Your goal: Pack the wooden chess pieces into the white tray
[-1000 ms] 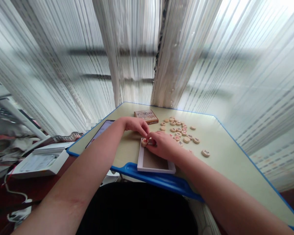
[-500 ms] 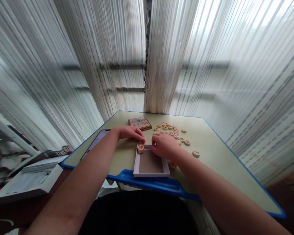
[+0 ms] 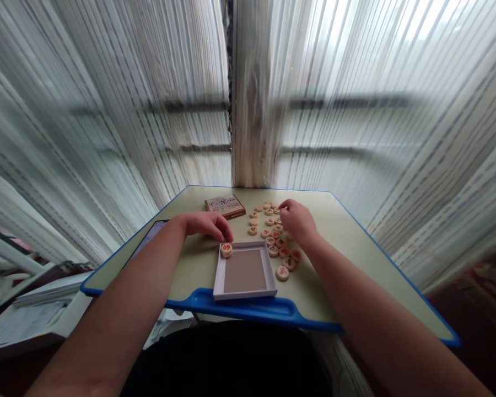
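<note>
A shallow, lidless white box point(image 3: 219, 281) sits at the table's near edge. One round wooden xiangqi piece point(image 3: 226, 250) with a red character lies in its far left corner. Just beyond that corner rests my left hand point(image 3: 209, 225), fingers loosely bent and apart, holding nothing visible. My right hand point(image 3: 298, 221) is over the far right part of the scattered xiangqi pieces point(image 3: 281, 242), its fingers curled together beside a piece. Whatever lies between those fingertips is hidden. Red and dark characters mark the loose pieces, which spread right of and beyond the box.
A brown printed box point(image 3: 225, 205) lies farther back on the pale table point(image 3: 355, 259), which has a blue rim. My left forearm partly covers a phone point(image 3: 144, 240). Striped sheer curtains point(image 3: 252, 110) hang behind. A white box of papers point(image 3: 33, 320) stands lower left.
My right hand has moved from inside the white box to the pieces at the far right. My left hand stays by the box corner. The view has shifted slightly to the right.
</note>
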{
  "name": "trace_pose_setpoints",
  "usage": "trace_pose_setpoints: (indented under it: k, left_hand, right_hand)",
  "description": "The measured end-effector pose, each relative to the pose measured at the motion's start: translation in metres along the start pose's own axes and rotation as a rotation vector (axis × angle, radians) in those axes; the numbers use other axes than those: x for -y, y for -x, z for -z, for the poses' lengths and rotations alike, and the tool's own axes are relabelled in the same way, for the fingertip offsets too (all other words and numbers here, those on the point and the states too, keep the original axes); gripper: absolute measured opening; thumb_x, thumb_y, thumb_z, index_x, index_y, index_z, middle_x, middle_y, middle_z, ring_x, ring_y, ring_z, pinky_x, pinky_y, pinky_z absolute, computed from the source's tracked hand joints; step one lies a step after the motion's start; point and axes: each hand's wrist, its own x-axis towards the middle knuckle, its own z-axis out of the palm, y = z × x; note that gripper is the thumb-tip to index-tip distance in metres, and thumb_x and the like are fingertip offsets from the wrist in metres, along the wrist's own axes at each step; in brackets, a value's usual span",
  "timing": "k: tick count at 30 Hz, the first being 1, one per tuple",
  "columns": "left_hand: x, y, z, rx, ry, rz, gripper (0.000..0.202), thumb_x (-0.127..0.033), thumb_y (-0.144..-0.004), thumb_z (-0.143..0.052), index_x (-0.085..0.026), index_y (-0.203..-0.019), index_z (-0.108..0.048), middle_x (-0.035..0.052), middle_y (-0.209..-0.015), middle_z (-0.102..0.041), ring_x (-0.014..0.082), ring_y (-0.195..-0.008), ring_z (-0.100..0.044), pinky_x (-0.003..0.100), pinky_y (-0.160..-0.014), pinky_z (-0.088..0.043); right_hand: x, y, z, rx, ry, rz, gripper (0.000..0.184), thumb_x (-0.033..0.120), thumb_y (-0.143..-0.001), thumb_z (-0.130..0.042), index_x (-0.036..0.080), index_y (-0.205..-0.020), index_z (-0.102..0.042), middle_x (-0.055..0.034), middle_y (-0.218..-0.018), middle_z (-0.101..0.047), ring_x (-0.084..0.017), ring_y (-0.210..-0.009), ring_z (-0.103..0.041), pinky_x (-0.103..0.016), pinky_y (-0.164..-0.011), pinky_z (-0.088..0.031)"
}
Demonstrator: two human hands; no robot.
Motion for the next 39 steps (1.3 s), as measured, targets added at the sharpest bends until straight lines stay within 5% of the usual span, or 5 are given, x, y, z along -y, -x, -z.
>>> trace_pose_setpoints:
  k: [11,16,23,29,39]
  left_hand:
    - [-0.002,-0.002,-0.001,0.008,-0.027,-0.030,0.025,-0.027,-0.057,-0.074,-0.018,-0.081,-0.071,0.0012,-0.081,-0.070,0.0134,-0.076,-0.060,0.021,-0.074,-0.045]
    - [-0.002,-0.001,0.000,0.018,-0.034,-0.044,0.023,-0.027,-0.060,-0.072,-0.018,-0.081,-0.071,0.0009,-0.082,-0.070,0.0129,-0.077,-0.060,0.021,-0.075,-0.045]
    - [-0.006,0.000,-0.004,-0.007,0.014,-0.037,0.023,-0.027,-0.063,-0.071,-0.018,-0.084,-0.071,0.0022,-0.087,-0.070,0.0134,-0.082,-0.061,0.022,-0.079,-0.045]
    - [-0.007,-0.001,-0.005,-0.010,0.022,-0.058,0.023,-0.027,-0.064,-0.070,-0.017,-0.085,-0.070,0.0034,-0.091,-0.070,0.0140,-0.085,-0.061,0.023,-0.080,-0.045]
    - [-0.005,-0.001,-0.006,-0.022,0.018,-0.068,0.021,-0.026,-0.062,-0.070,-0.018,-0.082,-0.071,0.0021,-0.087,-0.070,0.0132,-0.083,-0.061,0.022,-0.078,-0.045]
  right_hand:
    - [0.010,0.012,-0.018,0.242,0.181,0.590,0.033,0.027,-0.084,-0.038,0.026,-0.104,-0.064,-0.0013,-0.111,-0.061,-0.021,-0.103,-0.045,-0.034,-0.090,-0.034]
    - [0.012,0.014,-0.017,0.154,0.236,0.550,0.033,0.035,-0.085,-0.039,0.020,-0.095,-0.066,-0.0076,-0.102,-0.063,-0.024,-0.101,-0.045,-0.038,-0.086,-0.035]
    - [0.012,0.013,-0.024,0.188,0.193,0.495,0.034,0.031,-0.085,-0.037,0.029,-0.111,-0.060,-0.0029,-0.108,-0.063,-0.024,-0.101,-0.044,-0.037,-0.084,-0.035]
    - [0.013,0.010,-0.024,0.169,0.158,0.487,0.029,0.031,-0.082,-0.044,0.023,-0.101,-0.065,-0.0051,-0.099,-0.064,-0.023,-0.096,-0.046,-0.036,-0.085,-0.035]
    - [0.011,0.007,-0.020,0.177,-0.047,0.399,0.033,0.007,-0.070,-0.044,0.021,-0.086,-0.069,-0.0024,-0.089,-0.067,-0.017,-0.090,-0.054,-0.026,-0.082,-0.039]
